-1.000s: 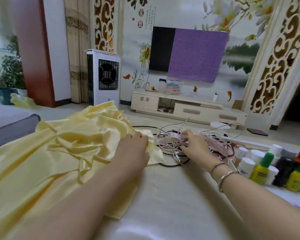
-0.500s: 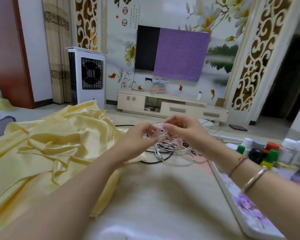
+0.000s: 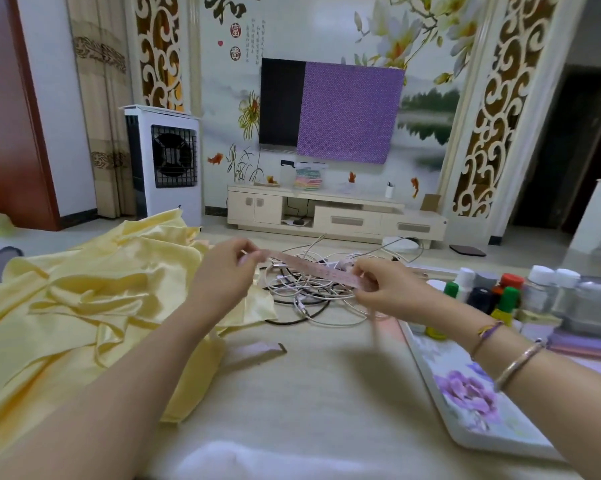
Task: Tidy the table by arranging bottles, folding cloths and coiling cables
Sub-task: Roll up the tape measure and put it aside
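A pink measuring tape (image 3: 309, 266) is stretched in the air between my hands, above the table. My left hand (image 3: 228, 271) pinches its left end and my right hand (image 3: 382, 289) pinches it further along, with the rest of the tape hanging down from that hand. Under the tape lies a tangle of white and black cables (image 3: 312, 292). A crumpled yellow satin cloth (image 3: 84, 306) covers the table's left side. Several small bottles (image 3: 506, 296) with white, green and red caps stand at the right, by a floral tray (image 3: 465, 393).
A short pink strip (image 3: 257, 351) lies on the beige table (image 3: 309, 393) by the cloth's edge. Beyond the table stand a white air cooler (image 3: 164, 164), a low TV cabinet (image 3: 326, 213) and a wall-mounted TV half covered by purple cloth.
My left hand left the yellow cloth and both hands lifted the pink tape off the cable tangle. My hands have since moved apart, stretching the tape out between them.
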Demonstrator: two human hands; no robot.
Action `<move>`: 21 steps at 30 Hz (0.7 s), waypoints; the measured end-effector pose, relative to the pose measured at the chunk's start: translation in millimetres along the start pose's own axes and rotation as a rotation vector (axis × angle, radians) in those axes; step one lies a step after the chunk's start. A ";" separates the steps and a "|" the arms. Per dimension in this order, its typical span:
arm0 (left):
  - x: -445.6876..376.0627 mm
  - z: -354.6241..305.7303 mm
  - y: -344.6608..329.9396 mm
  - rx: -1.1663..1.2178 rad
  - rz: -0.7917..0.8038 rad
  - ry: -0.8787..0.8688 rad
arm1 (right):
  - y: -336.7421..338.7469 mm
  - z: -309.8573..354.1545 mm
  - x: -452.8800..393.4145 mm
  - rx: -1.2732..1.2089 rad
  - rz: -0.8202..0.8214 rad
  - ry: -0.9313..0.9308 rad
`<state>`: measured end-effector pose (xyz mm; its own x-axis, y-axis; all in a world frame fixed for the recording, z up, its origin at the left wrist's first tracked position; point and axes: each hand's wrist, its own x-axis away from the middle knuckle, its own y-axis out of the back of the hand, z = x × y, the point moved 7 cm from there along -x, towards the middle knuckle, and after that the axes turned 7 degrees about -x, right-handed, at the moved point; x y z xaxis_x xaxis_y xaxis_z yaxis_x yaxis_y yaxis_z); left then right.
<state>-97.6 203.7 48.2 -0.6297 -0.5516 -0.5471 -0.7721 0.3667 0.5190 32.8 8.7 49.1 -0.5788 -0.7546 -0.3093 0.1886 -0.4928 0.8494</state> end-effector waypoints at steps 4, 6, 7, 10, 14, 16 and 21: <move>-4.0 19.1 6.3 0.012 -0.057 0.122 | -19.3 -0.2 3.7 -0.363 0.106 -0.071; -4.9 23.8 -0.4 -0.126 -0.001 0.123 | -28.9 9.2 4.5 -0.490 0.160 -0.041; -3.5 23.9 -8.2 -0.193 0.078 0.103 | -30.2 13.4 3.6 -0.500 0.148 -0.012; 7.5 8.1 -38.0 -0.191 0.384 -0.070 | -29.3 19.7 -2.8 -0.474 0.060 0.028; 27.9 -17.5 -62.2 0.063 0.656 -0.154 | -26.3 24.9 -8.7 -0.525 -0.010 0.031; 28.9 -21.3 -66.4 0.288 0.687 0.009 | -23.8 23.2 -9.8 -0.558 -0.038 0.005; 28.0 -23.1 -71.9 0.444 0.729 0.093 | -25.5 14.7 -7.7 -0.633 -0.025 -0.049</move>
<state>-57.8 144.6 10.7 -0.9870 -0.1164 -0.1108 -0.1517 0.9018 0.4046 20.8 33.4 36.1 -0.6222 -0.7259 -0.2931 0.5981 -0.6824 0.4202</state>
